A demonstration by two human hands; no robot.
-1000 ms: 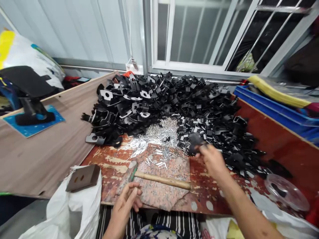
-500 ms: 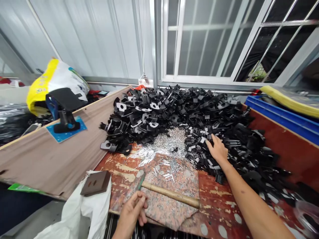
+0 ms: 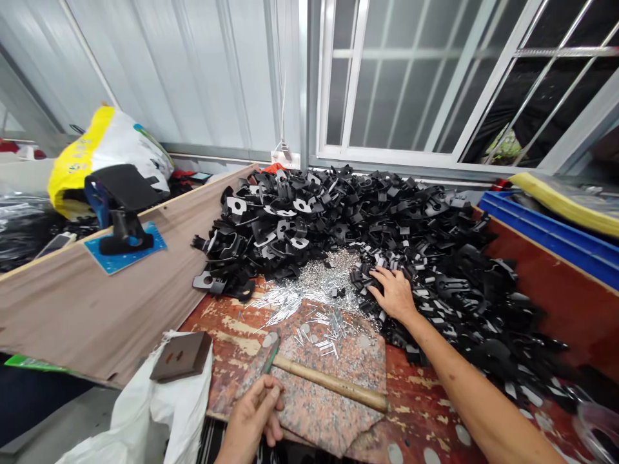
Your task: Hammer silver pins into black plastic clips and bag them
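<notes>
A big heap of black plastic parts (image 3: 387, 238) covers the far half of the worn red table (image 3: 425, 399). My right hand (image 3: 394, 293) lies on the heap's near edge, fingers spread over the small black pieces. A pile of small silver pins (image 3: 314, 283) spills in front of the heap onto a speckled stone slab (image 3: 329, 386). A wooden-handled hammer (image 3: 329, 381) lies across the slab. My left hand (image 3: 254, 415) rests at the slab's near edge, thumb and fingers pinched together by the hammer's head; what they hold is too small to name.
A brown block (image 3: 181, 356) sits on a white plastic bag (image 3: 145, 412) at the near left. A sloping wooden board (image 3: 97, 296) carries a black stand on a blue base (image 3: 120, 219). Blue crates (image 3: 556, 238) line the right, a window (image 3: 435, 77) behind.
My right hand drew back from the heap's middle to its near left edge, beside the pins. The view rose and steadied. My left hand stayed by the hammer head.
</notes>
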